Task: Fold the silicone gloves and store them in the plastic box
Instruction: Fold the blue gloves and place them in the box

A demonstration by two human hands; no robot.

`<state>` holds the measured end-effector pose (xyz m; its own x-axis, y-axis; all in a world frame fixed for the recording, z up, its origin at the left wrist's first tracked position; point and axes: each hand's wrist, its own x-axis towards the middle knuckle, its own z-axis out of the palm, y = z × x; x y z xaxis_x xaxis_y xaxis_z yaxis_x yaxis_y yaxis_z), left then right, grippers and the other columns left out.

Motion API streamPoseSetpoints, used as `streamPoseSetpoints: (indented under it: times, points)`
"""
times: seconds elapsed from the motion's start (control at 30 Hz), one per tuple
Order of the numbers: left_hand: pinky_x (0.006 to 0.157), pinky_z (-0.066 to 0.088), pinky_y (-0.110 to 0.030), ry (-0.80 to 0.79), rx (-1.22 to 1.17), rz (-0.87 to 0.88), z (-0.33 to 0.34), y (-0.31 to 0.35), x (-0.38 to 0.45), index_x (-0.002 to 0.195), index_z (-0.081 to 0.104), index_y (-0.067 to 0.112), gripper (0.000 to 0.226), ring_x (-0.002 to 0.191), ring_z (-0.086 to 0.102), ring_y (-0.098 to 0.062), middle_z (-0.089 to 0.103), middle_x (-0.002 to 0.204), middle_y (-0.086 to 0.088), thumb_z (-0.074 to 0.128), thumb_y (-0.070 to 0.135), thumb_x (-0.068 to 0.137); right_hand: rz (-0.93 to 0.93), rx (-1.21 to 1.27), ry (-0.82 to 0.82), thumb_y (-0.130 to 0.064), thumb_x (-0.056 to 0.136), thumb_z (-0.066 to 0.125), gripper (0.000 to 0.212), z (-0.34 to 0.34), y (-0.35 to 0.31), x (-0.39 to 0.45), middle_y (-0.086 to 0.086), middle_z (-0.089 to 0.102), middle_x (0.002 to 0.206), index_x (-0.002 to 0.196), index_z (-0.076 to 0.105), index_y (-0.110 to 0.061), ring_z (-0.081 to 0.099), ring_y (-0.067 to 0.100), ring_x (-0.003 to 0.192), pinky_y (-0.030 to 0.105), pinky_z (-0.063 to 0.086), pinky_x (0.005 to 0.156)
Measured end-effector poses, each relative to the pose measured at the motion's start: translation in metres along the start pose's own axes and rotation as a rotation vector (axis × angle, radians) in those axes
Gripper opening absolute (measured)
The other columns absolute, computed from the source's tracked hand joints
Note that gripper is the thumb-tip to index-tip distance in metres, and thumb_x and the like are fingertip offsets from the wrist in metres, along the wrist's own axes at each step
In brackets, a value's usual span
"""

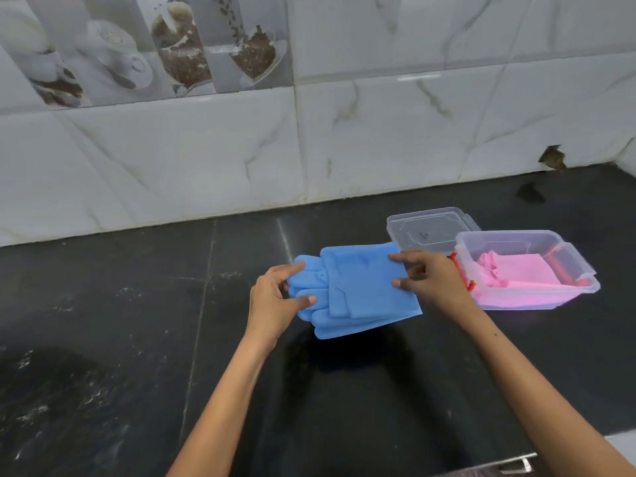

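Folded blue silicone gloves (358,290) are held just above the black counter, cuff part lying over the finger part. My left hand (275,301) grips the finger end at the left. My right hand (430,280) pinches the cuff end at the right. To the right stands the clear plastic box (581,266) with red clips, open, with pink gloves (509,273) lying folded inside.
The box's clear lid (426,228) lies flat behind the gloves, beside the box. The black stone counter (137,339) runs to a marble-tiled wall (206,160) at the back. A small hole (552,158) is in the wall at the right.
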<state>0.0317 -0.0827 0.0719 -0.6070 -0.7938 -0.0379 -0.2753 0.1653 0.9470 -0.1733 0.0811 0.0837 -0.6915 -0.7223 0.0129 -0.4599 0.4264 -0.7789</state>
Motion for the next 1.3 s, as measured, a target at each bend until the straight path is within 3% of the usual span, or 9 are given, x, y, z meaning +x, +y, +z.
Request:
streamPoseSetpoints:
  times: [0.07,0.23,0.37,0.47,0.63,0.83,1.03,1.2,1.3]
  points:
    - [0.086,0.054,-0.033,-0.030,-0.007,0.041,0.023,0.020,0.002,0.118,0.063,0.023,0.058,0.095,0.059,-0.014,0.061,0.113,0.004,0.081,0.002,0.067,0.007,0.009,0.040,-0.003,0.073,0.077,0.046,-0.031,0.008,-0.003,-0.002,0.062,0.111,0.117,0.066,-0.015,0.057,0.013,0.076,0.012,0.042,0.067]
    - [0.085,0.052,-0.029,-0.115,-0.017,0.134,0.104,0.073,0.009,0.120,0.062,0.020,0.057,0.096,0.058,-0.012,0.060,0.115,0.004,0.080,0.004,0.069,0.027,-0.003,0.145,-0.004,0.073,0.077,0.045,-0.120,0.045,-0.007,0.000,0.062,0.118,0.115,0.067,-0.017,0.063,0.024,0.090,0.032,0.050,0.081]
    - [0.081,0.051,-0.024,-0.156,-0.029,0.158,0.179,0.108,0.018,0.120,0.063,0.019,0.057,0.097,0.059,-0.013,0.060,0.115,0.004,0.080,0.004,0.068,0.067,-0.062,0.170,-0.008,0.074,0.077,0.044,-0.187,0.087,0.001,-0.001,0.062,0.122,0.116,0.066,-0.021,0.061,0.018,0.093,0.025,0.043,0.079]
    - [0.080,0.052,-0.026,-0.173,-0.022,0.123,0.230,0.119,0.028,0.121,0.063,0.020,0.058,0.094,0.059,-0.015,0.059,0.115,0.004,0.080,0.004,0.068,0.089,-0.108,0.163,-0.008,0.075,0.076,0.045,-0.221,0.119,0.011,0.003,0.063,0.122,0.118,0.066,-0.017,0.059,0.018,0.093,0.030,0.048,0.083]
    - [0.067,0.049,-0.017,-0.177,-0.030,0.013,0.284,0.114,0.035,0.121,0.061,0.022,0.056,0.094,0.055,-0.010,0.056,0.117,0.002,0.079,0.004,0.071,0.108,-0.118,0.114,-0.005,0.077,0.074,0.046,-0.241,0.163,0.025,0.007,0.062,0.116,0.121,0.063,-0.013,0.060,0.021,0.090,0.034,0.052,0.086]
    - [0.075,0.058,-0.031,-0.117,-0.036,-0.061,0.298,0.107,0.030,0.119,0.062,0.017,0.053,0.100,0.059,-0.019,0.058,0.118,-0.003,0.078,0.001,0.071,0.076,-0.162,0.068,-0.007,0.078,0.073,0.046,-0.238,0.187,0.035,0.005,0.062,0.117,0.123,0.062,-0.014,0.058,0.017,0.089,0.029,0.050,0.085]
    - [0.076,0.058,-0.030,-0.050,-0.017,-0.075,0.287,0.110,0.034,0.118,0.064,0.016,0.049,0.095,0.059,-0.014,0.060,0.116,-0.003,0.077,0.002,0.072,0.056,-0.136,0.053,-0.010,0.079,0.073,0.047,-0.225,0.185,0.045,0.003,0.061,0.123,0.124,0.061,-0.017,0.056,0.012,0.087,0.021,0.043,0.080]
    - [0.090,0.055,-0.042,-0.114,0.033,-0.161,0.285,0.108,0.033,0.123,0.060,0.013,0.054,0.102,0.061,-0.021,0.061,0.120,-0.009,0.077,0.002,0.073,0.084,-0.181,0.033,-0.011,0.079,0.073,0.048,-0.218,0.188,0.047,0.003,0.059,0.126,0.125,0.061,-0.017,0.055,0.011,0.088,0.022,0.042,0.082]
    - [0.094,0.051,-0.037,-0.174,0.159,-0.145,0.284,0.109,0.035,0.125,0.058,0.014,0.055,0.110,0.057,-0.022,0.056,0.126,-0.006,0.077,0.009,0.074,0.108,-0.230,-0.005,-0.014,0.081,0.072,0.047,-0.220,0.188,0.048,0.004,0.056,0.130,0.126,0.059,-0.017,0.058,0.015,0.097,0.025,0.045,0.088]
